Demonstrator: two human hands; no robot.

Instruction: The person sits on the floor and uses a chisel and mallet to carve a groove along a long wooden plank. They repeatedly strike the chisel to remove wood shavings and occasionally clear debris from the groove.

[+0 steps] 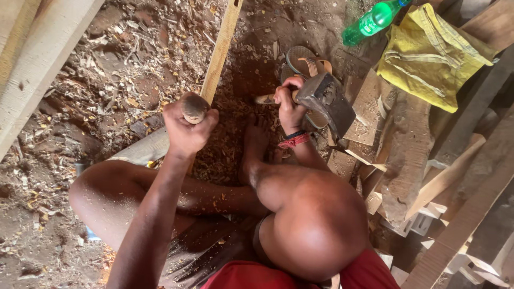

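left hand (186, 128) fisted, right hand (289, 104) clenched

Crowding in on the right: stacked timber offcuts (412, 155), yellow cloth (428, 53), green bottle (375, 20). Blocking ahead: long wooden strip (219, 53), sandals (305, 61). Hemming the near side: bent knees (316, 225). Leaving passage leftward over chip-strewn dirt floor (107, 69), up to pale boards (32, 59).

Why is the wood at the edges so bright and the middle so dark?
Head view: daylight washes out the pale plank at left; the hammer in the right hand looks slightly blurred; the left hand is sharp; the lap lies in shadow.
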